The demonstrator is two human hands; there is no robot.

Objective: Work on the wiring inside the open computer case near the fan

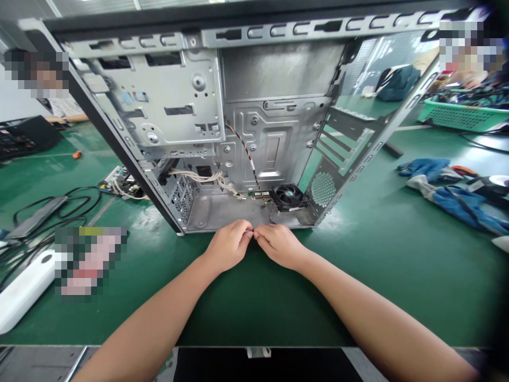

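White cables [199, 176] lie in the open, seemingly largely stripped computer case [274, 132] mid-counter [377, 265]. At its front lip, left grip [228, 246] and right grip [280, 245] meet, pinched closed on something too small to identify. The fan [292, 196] is not yet removed.

Two hands [229, 245] [280, 245], one case [278, 79], one fan [290, 196]

Of the person, only two arms show: the left hand [228, 245] and the right hand [280, 245] are bare, uncovered to the fingertips. The left forearm [159, 318] and the right forearm [377, 318] are bare too, slim and smooth from the wrists to the lower edge of the view. Clothing lies outside the view.
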